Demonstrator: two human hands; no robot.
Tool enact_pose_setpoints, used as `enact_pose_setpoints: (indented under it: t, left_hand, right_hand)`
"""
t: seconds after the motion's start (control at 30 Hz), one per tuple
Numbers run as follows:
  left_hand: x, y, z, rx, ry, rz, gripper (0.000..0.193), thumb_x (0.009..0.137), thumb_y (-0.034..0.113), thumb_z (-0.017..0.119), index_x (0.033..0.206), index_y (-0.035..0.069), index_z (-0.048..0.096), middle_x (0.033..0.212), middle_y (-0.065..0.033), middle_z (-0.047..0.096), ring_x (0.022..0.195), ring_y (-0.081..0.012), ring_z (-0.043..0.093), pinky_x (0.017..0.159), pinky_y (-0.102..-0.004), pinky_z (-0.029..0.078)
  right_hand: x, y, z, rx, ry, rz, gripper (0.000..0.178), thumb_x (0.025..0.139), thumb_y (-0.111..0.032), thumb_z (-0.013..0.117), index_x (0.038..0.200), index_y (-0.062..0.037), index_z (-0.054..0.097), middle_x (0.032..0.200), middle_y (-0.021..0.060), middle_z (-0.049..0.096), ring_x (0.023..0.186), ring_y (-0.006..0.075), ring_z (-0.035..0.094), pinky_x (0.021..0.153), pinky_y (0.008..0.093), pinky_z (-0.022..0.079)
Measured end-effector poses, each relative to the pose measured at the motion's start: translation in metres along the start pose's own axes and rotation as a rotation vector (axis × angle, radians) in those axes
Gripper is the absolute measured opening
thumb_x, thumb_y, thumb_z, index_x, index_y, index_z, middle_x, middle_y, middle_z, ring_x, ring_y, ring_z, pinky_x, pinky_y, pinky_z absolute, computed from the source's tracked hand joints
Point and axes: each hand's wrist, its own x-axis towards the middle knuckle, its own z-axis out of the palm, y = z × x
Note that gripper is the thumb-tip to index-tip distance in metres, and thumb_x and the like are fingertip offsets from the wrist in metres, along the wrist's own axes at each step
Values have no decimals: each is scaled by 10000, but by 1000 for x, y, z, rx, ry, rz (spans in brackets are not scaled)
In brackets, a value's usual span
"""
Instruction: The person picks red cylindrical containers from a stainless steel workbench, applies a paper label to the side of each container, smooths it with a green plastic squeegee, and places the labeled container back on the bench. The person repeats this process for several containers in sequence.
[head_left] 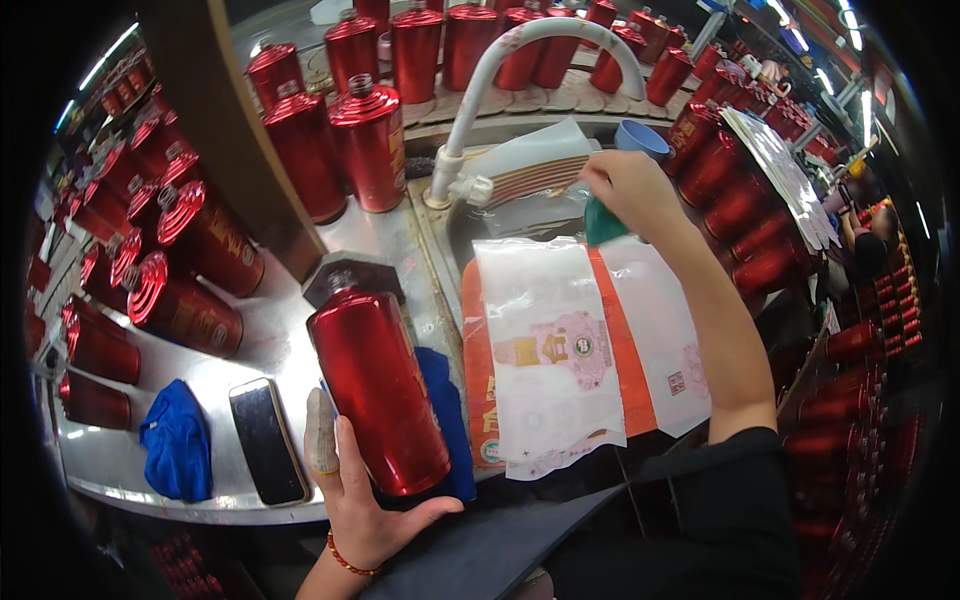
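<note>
A glossy red bottle (378,390) with a bare threaded neck leans in front of me. My left hand (362,515) is at its lower left side, fingers stretched along it and thumb spread below its base; one finger wears a pale finger cover (321,435). Whether the palm bears any weight cannot be seen. Over the sink, my right hand (640,195) is closed on a green cloth or pad (604,222), partly hidden by the fingers. Below it, printed translucent sheets (540,290) with pink and gold designs lie on a red-orange board (478,350).
A white curved faucet (462,130) rises by the sink, which holds wet sheets (530,165) and a blue bowl (641,138). A phone (268,440) and blue cloth (176,440) lie on the metal table. Red bottles (368,140) crowd the left, back and right.
</note>
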Motion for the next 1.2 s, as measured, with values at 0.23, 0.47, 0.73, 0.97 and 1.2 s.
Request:
enact_pose_setpoints:
  t: [0.23,0.47,0.73,0.97,1.2]
  left_hand:
    - [63,53,-36,-812,-204,225,1112,684,452,952,1514,-53,412,1480,-248,455,1321,-328,509,1087,-403,437]
    - [29,38,-44,-1213,-600,-377,402,923,81,773,1310,28,677,1027,-70,769,853,-87,690,799,-220,534]
    - [-6,15,-42,-961,-278,-562,87,935,29,733,1002,-22,754,887,-84,766,782,-123,718,701,-230,555]
    - [10,37,-35,-589,-266,-105,121,843,74,811,952,45,768,807,-74,732,661,-202,668,583,-301,500]
    - [11,43,-39,-589,-210,-171,76,821,36,818,888,54,786,737,-57,702,594,-138,613,545,-259,450]
  right_hand:
    - [-110,-173,-120,676,-476,-548,123,884,-142,753,998,-109,723,830,38,659,696,226,683,577,337,554]
    - [-143,-151,-139,959,-420,-89,44,862,17,718,890,20,752,824,112,747,731,166,735,635,247,554]
    - [-191,-98,-95,1081,-372,448,111,933,-21,682,1009,55,713,837,82,736,746,120,702,654,238,526]
    - [-182,-140,-88,463,-66,-10,344,842,-75,818,1172,-38,729,1029,114,747,812,195,688,671,292,535]
    - [-162,-201,-53,1175,-711,-170,289,883,-189,804,1117,-43,720,975,87,703,882,242,706,744,324,551]
